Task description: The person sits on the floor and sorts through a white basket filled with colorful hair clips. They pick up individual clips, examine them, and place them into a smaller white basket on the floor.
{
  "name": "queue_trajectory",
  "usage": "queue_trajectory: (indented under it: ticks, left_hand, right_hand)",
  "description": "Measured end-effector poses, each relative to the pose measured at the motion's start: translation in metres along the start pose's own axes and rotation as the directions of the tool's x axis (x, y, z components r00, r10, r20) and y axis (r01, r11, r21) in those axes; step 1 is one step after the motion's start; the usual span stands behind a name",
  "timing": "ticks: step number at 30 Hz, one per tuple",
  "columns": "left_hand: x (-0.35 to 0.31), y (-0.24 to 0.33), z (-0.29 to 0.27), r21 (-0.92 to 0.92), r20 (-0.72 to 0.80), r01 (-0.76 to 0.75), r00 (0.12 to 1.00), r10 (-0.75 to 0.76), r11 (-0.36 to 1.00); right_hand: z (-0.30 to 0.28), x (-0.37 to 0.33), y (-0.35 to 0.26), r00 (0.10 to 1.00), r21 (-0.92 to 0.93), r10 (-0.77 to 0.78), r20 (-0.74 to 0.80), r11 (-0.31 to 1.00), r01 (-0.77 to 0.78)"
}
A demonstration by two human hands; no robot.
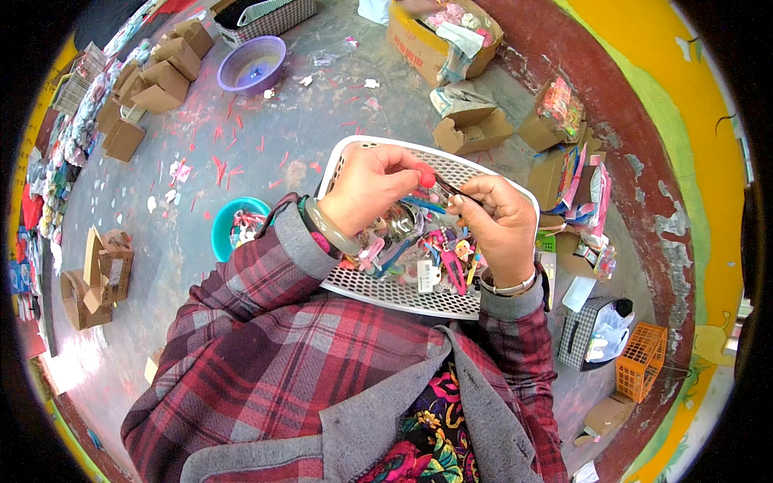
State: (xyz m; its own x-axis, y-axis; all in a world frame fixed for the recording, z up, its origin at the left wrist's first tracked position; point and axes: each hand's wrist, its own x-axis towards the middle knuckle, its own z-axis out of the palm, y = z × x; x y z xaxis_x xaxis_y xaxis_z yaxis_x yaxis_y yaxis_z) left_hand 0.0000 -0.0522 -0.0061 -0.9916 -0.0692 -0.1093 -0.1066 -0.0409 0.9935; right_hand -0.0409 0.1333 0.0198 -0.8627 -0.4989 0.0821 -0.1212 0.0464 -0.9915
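Note:
Above a white perforated plastic basket (pixel 527 201), my two hands are close together. My left hand (pixel 372 187) pinches a small round red ball (pixel 426 176) between thumb and fingertips. A thin dark strip (pixel 448 189) runs from beside the ball to my right hand (pixel 498 219), whose thumb and fingers are closed on it. Whether ball and strip are joined I cannot tell. Under my hands, the basket holds a jumble of small colourful pieces, among them pink clip-like ones (pixel 453 270), a white tag (pixel 428 276) and a blue strip (pixel 423 204).
A teal tub (pixel 228 233) with small colourful items stands left of the basket. Farther off are a purple basin (pixel 252 66), a large carton (pixel 419 48) and several open cardboard boxes (pixel 165 84). On the right sit a checked bin (pixel 581 334) and an orange crate (pixel 642 362). Red scraps litter the floor.

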Motion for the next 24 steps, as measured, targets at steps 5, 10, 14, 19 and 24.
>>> queue_trajectory:
  ticks: [5,10,14,19,24]
  left_hand:
    - [-0.003,-0.004,0.003,0.021,-0.032,-0.021,0.999,0.022,1.0]
    - [-0.005,0.0,0.006,0.09,-0.016,-0.062,0.998,0.064,0.994]
    - [-0.005,-0.008,0.007,0.139,0.035,-0.226,0.974,0.223,0.964]
    - [-0.006,-0.001,0.007,0.084,0.076,0.023,0.997,-0.029,0.996]
    - [-0.006,0.003,0.008,-0.104,0.115,0.158,0.983,-0.146,0.982]
  right_hand:
    - [0.003,-0.002,-0.004,0.981,-0.358,-0.187,-0.048,0.92,0.158]
    - [0.002,-0.001,-0.003,0.95,-0.486,-0.313,-0.001,0.83,0.273]
    - [0.0,0.002,-0.009,0.93,-0.537,-0.345,0.127,0.764,0.357]
    - [-0.006,0.008,-0.019,0.93,-0.49,-0.276,0.241,0.793,0.363]
    - [-0.006,0.009,-0.023,0.991,-0.139,0.121,0.06,0.984,-0.112]
